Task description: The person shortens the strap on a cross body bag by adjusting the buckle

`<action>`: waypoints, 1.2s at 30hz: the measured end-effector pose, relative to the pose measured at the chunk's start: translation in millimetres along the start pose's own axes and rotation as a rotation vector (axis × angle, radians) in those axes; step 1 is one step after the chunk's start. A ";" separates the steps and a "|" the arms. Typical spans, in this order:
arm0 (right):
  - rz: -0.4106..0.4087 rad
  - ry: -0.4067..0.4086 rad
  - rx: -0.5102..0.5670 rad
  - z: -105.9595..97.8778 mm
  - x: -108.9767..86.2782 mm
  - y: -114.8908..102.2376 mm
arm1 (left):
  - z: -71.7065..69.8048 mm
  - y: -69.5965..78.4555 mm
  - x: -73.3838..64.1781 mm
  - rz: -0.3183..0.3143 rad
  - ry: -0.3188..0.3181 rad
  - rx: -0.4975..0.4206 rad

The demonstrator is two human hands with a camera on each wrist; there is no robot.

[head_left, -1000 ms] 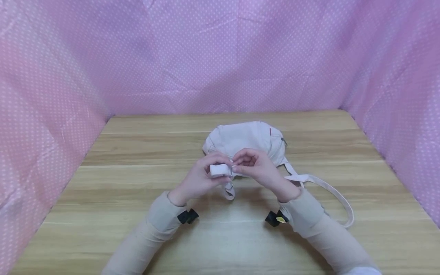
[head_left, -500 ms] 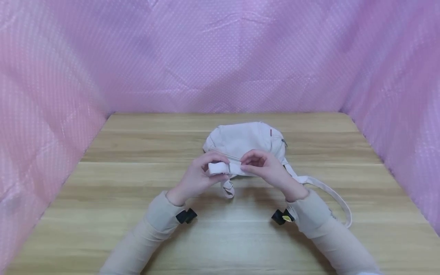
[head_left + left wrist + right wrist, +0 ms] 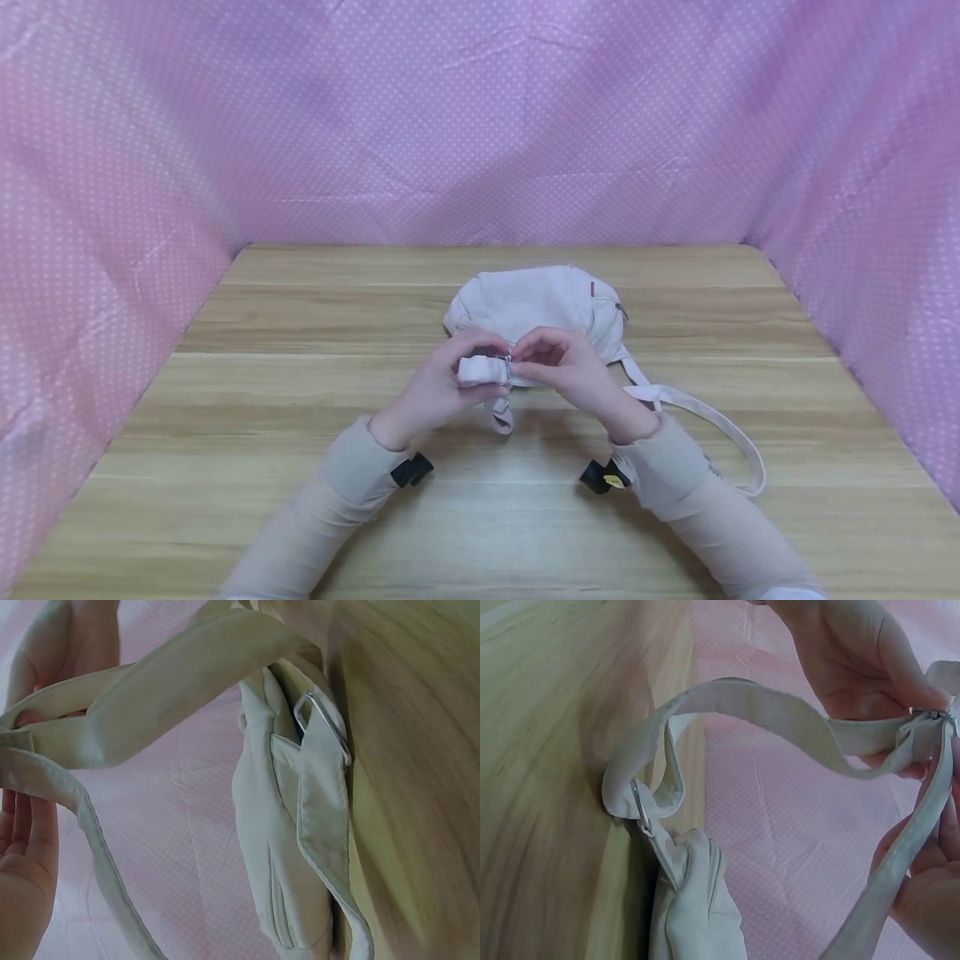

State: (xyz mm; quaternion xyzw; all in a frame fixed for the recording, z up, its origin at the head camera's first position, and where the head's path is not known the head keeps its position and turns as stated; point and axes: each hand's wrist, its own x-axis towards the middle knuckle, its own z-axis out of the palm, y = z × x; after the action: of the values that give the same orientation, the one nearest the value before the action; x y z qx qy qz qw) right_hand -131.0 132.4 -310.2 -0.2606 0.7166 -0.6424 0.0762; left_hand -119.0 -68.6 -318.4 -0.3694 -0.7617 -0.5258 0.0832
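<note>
A pale cream bag [image 3: 532, 300] lies on the table, its long fabric strap [image 3: 772, 709] raised in front of it. At the strap's metal slider buckle [image 3: 930, 714], both hands work close together. My left hand [image 3: 435, 383] pinches a folded loop of strap [image 3: 480, 371] between thumb and fingers, just left of the buckle. From the other side, the thumb and fingers of my right hand [image 3: 570, 375] pinch the strap right at the buckle. Lower down, the strap runs through a metal ring [image 3: 641, 806] joined to the bag's end.
The strap's other part [image 3: 727, 417] curves across the wooden table [image 3: 247, 375] beside the right forearm. Pink dotted curtain [image 3: 480, 125] encloses the table's back and sides. Black wrist cameras [image 3: 412, 471] sit at both cuffs.
My right hand moved right along the strap, drawing a flat stretch out from the buckle, then came back left to the buckle. The left hand has stayed almost in place, holding the loop.
</note>
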 end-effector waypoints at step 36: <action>0.106 0.142 0.050 -27.7 -13.1 -15.0 | -26.4 -12.7 -12.9 -0.212 -0.044 0.085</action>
State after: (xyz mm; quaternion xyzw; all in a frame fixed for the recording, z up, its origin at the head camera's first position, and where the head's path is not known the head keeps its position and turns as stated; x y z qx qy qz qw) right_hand -128.0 162.4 -294.3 -0.1742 0.7168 -0.6719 0.0656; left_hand -125.0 -99.7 -323.1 -0.2945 -0.8197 -0.4907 0.0261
